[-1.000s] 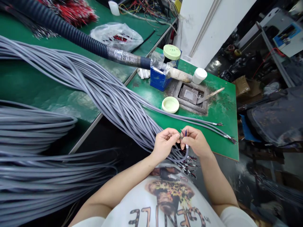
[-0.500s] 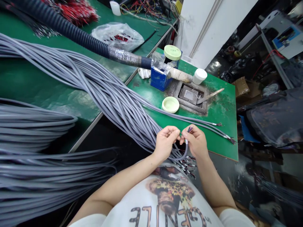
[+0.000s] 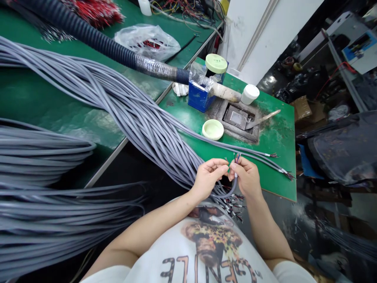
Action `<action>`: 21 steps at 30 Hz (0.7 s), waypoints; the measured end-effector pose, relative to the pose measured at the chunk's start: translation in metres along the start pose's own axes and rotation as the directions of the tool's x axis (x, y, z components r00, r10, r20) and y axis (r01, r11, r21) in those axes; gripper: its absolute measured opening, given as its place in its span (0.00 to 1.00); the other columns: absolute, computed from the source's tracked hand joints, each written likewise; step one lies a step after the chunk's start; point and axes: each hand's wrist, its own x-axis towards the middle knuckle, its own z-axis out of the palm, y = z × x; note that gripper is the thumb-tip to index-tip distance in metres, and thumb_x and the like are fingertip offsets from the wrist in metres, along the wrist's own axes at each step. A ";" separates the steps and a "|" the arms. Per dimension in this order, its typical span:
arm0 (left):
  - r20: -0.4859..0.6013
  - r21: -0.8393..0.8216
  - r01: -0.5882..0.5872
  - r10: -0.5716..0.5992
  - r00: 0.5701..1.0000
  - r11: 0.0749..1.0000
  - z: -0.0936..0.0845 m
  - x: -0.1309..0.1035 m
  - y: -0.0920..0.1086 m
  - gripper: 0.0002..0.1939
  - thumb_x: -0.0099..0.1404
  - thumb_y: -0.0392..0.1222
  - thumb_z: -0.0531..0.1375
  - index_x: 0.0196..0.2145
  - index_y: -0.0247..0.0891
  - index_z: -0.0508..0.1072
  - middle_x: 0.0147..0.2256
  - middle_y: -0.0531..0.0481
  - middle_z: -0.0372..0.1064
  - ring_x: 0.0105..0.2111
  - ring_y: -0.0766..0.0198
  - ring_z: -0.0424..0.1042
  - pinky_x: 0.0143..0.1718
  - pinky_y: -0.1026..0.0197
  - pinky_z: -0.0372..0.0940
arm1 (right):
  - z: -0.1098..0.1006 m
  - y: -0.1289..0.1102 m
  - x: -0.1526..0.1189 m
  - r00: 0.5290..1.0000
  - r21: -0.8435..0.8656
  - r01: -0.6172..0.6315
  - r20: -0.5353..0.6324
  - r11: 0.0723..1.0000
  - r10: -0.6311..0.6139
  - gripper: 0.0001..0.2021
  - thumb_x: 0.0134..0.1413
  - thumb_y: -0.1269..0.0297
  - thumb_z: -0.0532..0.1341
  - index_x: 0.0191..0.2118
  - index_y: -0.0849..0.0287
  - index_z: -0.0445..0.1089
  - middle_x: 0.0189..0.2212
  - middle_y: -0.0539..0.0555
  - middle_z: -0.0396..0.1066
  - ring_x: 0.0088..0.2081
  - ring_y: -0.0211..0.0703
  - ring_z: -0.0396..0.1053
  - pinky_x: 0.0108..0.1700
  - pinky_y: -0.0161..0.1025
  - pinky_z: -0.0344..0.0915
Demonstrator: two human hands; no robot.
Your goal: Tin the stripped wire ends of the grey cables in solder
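Note:
My right hand (image 3: pixel 247 175) is closed around the end of a grey cable (image 3: pixel 233 190), which bends up from below. Thin coloured wires (image 3: pixel 237 158) stick out above its thumb. Thumb and forefinger of my left hand (image 3: pixel 209 177) are pinched together close beside it, with fine wire tips (image 3: pixel 226 159) showing just above them. My fingers hide most of these wires. Two more grey cables lie to the right on the green board, their stripped wire ends (image 3: pixel 287 174) fanned out. Below my hands hang several other stripped cable ends (image 3: pixel 232 207).
A thick bundle of grey cables (image 3: pixel 141 118) crosses from the left. Behind my hands are a soldering pot (image 3: pixel 235 118) with a scraper (image 3: pixel 265 119), a pale green lid (image 3: pixel 212 129), a white jar (image 3: pixel 249 94) and a blue box (image 3: pixel 198 96). A black ribbed hose (image 3: pixel 97 41) hangs overhead.
Both hands have shifted slightly right. The green wire stretched between them before is no longer seen there; wire tips now show above my left fingers, and the right hand's wires stand more upright.

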 end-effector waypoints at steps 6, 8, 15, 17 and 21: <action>-0.017 0.047 -0.031 0.032 0.999 0.998 0.005 0.000 0.005 0.11 0.54 0.46 0.68 0.29 0.35 0.76 0.22 0.52 0.73 0.20 0.70 0.68 0.24 0.67 0.62 | -0.001 -0.001 0.000 1.000 -0.053 0.014 -0.004 0.998 -0.014 0.09 0.53 0.63 0.62 0.24 0.58 0.67 0.16 0.45 0.65 0.18 0.33 0.60 0.25 0.34 0.57; -0.026 0.063 -0.042 0.043 0.999 0.997 0.005 0.000 0.008 0.12 0.53 0.47 0.68 0.28 0.35 0.76 0.22 0.52 0.73 0.21 0.69 0.69 0.24 0.66 0.64 | -0.001 -0.003 -0.001 1.000 -0.101 0.028 -0.001 0.995 -0.029 0.09 0.53 0.63 0.62 0.25 0.58 0.67 0.16 0.45 0.65 0.19 0.34 0.61 0.26 0.34 0.57; -0.042 0.095 -0.094 0.098 0.994 0.991 0.003 0.001 0.011 0.12 0.51 0.45 0.69 0.23 0.34 0.73 0.22 0.53 0.73 0.22 0.69 0.69 0.27 0.66 0.66 | -0.002 -0.012 -0.001 0.997 -0.222 0.070 0.030 0.973 -0.065 0.09 0.53 0.64 0.61 0.24 0.58 0.67 0.16 0.45 0.65 0.20 0.34 0.62 0.26 0.34 0.60; -0.035 0.112 -0.110 0.115 0.993 0.988 0.002 0.001 0.011 0.13 0.52 0.46 0.68 0.23 0.35 0.73 0.21 0.53 0.72 0.22 0.69 0.69 0.27 0.65 0.66 | -0.001 -0.014 -0.001 0.997 -0.234 0.074 0.040 0.969 -0.067 0.09 0.53 0.64 0.61 0.24 0.58 0.67 0.17 0.45 0.65 0.20 0.34 0.63 0.26 0.33 0.60; -0.034 0.136 -0.120 0.126 0.991 0.983 0.001 0.003 0.011 0.14 0.53 0.47 0.68 0.23 0.35 0.72 0.20 0.53 0.72 0.21 0.69 0.69 0.27 0.66 0.65 | -0.001 -0.019 0.000 0.996 -0.259 0.072 0.068 0.963 -0.057 0.09 0.52 0.64 0.62 0.23 0.58 0.67 0.18 0.46 0.66 0.21 0.35 0.64 0.26 0.33 0.61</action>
